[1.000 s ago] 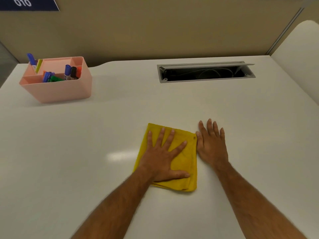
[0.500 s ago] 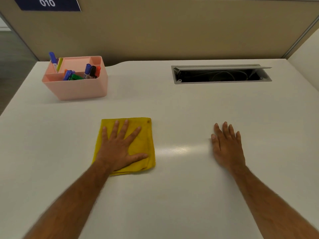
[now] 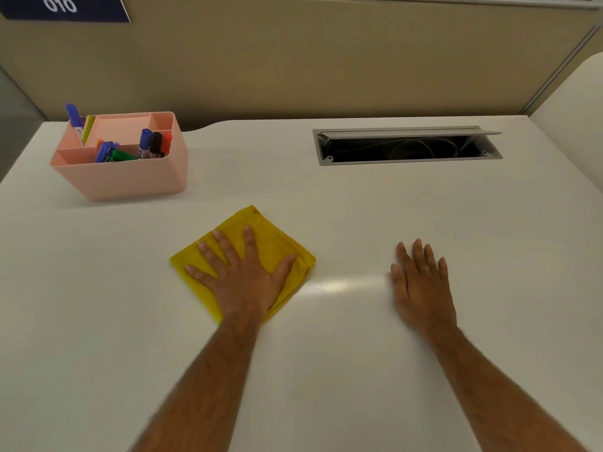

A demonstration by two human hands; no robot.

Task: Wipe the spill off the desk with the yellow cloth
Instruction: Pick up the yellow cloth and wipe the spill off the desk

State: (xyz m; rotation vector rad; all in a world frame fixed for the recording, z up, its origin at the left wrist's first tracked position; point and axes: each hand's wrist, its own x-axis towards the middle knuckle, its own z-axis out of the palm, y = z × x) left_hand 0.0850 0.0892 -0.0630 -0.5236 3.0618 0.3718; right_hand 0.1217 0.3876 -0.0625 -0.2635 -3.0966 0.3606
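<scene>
Mid-wipe: the left hand (image 3: 243,278), fingers spread, presses the yellow cloth (image 3: 270,246) flat on the desk (image 3: 326,370); the right hand (image 3: 421,285) rests spread, bracing. No spill is visible; the next stroke likely needs steady downward pressure.

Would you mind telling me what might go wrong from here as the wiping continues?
1. The left hand presses the yellow cloth flat; a wide sweep toward the far left could bump the pink pen box.
2. A push toward the far right might carry liquid into the open cable slot.
</scene>
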